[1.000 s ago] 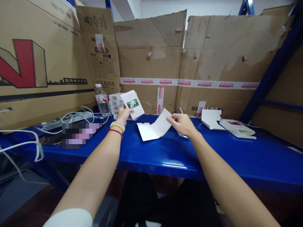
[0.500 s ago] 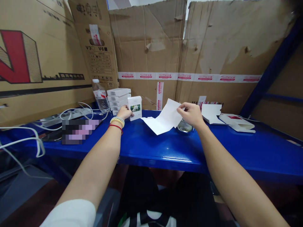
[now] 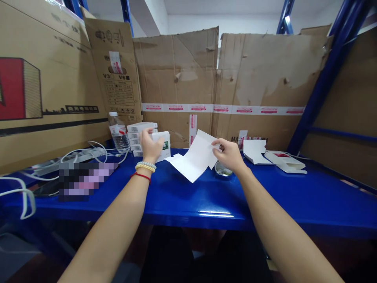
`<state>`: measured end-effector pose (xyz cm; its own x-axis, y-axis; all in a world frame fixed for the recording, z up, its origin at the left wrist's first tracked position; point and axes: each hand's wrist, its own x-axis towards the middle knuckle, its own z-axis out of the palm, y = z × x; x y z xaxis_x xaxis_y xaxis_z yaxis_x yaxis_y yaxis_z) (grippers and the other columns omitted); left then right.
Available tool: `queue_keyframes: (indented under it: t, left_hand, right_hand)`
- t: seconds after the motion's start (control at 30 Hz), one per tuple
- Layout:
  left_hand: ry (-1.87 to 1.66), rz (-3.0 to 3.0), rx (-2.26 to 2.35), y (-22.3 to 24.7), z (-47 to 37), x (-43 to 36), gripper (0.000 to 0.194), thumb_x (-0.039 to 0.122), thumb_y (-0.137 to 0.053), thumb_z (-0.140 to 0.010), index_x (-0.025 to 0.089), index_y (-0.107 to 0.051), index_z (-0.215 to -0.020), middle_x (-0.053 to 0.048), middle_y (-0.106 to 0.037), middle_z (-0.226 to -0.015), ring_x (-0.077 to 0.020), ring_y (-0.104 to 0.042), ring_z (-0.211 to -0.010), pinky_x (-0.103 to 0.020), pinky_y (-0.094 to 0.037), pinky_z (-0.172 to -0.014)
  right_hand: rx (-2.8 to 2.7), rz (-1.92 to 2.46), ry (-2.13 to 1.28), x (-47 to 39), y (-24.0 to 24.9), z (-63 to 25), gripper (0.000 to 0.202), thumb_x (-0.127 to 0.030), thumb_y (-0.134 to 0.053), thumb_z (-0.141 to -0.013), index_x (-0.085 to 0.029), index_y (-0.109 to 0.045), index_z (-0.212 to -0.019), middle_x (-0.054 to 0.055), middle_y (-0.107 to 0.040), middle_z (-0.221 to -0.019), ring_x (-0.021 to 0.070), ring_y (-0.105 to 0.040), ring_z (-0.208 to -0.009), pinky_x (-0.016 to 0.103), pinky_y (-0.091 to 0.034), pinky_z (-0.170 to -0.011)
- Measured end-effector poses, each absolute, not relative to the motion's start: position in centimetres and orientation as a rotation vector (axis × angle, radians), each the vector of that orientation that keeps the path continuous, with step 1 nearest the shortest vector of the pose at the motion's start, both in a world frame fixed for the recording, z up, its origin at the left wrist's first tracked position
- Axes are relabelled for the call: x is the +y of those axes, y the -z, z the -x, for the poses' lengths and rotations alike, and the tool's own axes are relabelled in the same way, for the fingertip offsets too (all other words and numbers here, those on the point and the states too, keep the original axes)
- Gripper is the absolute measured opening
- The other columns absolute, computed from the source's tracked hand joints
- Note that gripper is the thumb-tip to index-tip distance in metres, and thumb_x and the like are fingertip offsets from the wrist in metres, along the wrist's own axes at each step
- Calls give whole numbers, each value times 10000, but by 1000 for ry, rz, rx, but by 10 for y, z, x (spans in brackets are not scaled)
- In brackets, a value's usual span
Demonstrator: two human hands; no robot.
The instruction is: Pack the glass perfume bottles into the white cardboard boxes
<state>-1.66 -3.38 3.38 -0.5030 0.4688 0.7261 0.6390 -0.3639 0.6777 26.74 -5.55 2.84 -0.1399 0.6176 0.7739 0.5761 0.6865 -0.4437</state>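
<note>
My left hand [image 3: 151, 146] is closed on a small white box [image 3: 165, 154] with a green picture, its thumb at the front and its fingers near the top. The box stands upright beside a stack of similar white boxes [image 3: 135, 138]. In a pinch at its right edge, my right hand [image 3: 229, 154] holds a blank white sheet of creased card [image 3: 196, 155], opened out above the blue table. A round, shiny-rimmed container [image 3: 223, 169] lies just below my right hand, partly covered by it; its contents are unclear.
Two opened white card boxes [image 3: 255, 153] lie at the back right of the blue table [image 3: 188, 200]. On the left are a water bottle [image 3: 118, 133], white cables [image 3: 26, 192] and a blurred-out phone-like object [image 3: 88, 181]. Cardboard panels [image 3: 176, 86] wall the back.
My left hand has risen along the small white box and now covers more of its front. My right hand still holds the card. The view has tilted upward.
</note>
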Motion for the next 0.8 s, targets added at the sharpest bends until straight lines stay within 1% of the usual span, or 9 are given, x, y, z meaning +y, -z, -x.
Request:
queue_keyframes:
  t: [0.1,0.17,0.23,0.3,0.4,0.53,0.67,0.73,0.8]
  left_hand:
    - [1985,2202,-1634,-31,-6,-39,341,305,-606,-681,161,-575,-989,-83,-627,-980,-228,-618,-914,-384,-495,-843]
    - [1869,2648,-1701,-27,-15,-40,346,368,-610,-692,168,-594,-974,-73,-651,-946,-214,-631,-833,-354,-501,-737]
    - [1874,2886,-1790,-24,-19,-40,358,385,-586,-708,166,-604,-991,-74,-676,-905,-209,-641,-785,-336,-487,-694]
    - [2041,2938,-1838,-23,-21,-40,350,332,-549,-710,158,-605,-1009,-72,-694,-842,-197,-648,-753,-328,-480,-712]
    - [2233,2901,-1868,-23,-22,-43,401,207,-526,-655,153,-598,-1046,-62,-707,-793,-172,-646,-715,-310,-474,-728]
    - [2349,2880,-1913,-24,-25,-46,526,81,-493,-543,156,-603,-1052,-37,-710,-744,-143,-638,-672,-255,-455,-654]
    - [2401,2953,-1849,-24,-24,-47,619,42,-511,-496,168,-616,-1092,-46,-731,-829,-172,-661,-741,-225,-419,-567]
    - [2412,3044,-1728,-25,-21,-48,625,72,-583,-526,167,-607,-1144,-76,-734,-941,-198,-672,-797,-243,-448,-596]
    - [2423,3117,-1605,-24,-19,-49,670,140,-673,-565,168,-570,-1227,-104,-719,-1044,-212,-675,-863,-271,-485,-676]
  right_hand:
    - [-1819,920,-36,-54,-29,-270,232,-171,-497,-689,-190,-661,-852,4,-626,-675,133,-499,-554,277,-431,-620]
    - [-1828,909,-27,-53,-30,-272,239,-157,-483,-698,-189,-659,-857,28,-668,-763,142,-528,-602,291,-446,-663]
    - [-1819,913,-13,-53,-30,-273,250,-151,-477,-711,-187,-661,-877,50,-690,-837,155,-558,-659,305,-455,-700]
    - [-1798,923,-8,-52,-30,-275,258,-154,-476,-730,-186,-663,-905,68,-699,-893,169,-583,-717,319,-460,-727]
    - [-1785,925,-15,-52,-31,-275,261,-152,-476,-743,-187,-666,-919,79,-704,-927,186,-604,-776,336,-466,-750]
    - [-1774,920,-24,-53,-31,-274,264,-136,-480,-734,-179,-668,-914,83,-708,-930,188,-612,-786,337,-469,-758]
    - [-1693,978,-53,-54,-33,-274,271,-128,-480,-718,-187,-664,-908,72,-701,-909,179,-600,-749,314,-465,-713]
    - [-1644,1028,-63,-54,-33,-274,280,-126,-482,-705,-187,-664,-909,56,-684,-838,166,-572,-683,300,-454,-671]
    - [-1614,1060,-58,-54,-33,-275,290,-124,-487,-691,-184,-666,-911,35,-655,-758,153,-537,-625,291,-443,-647]
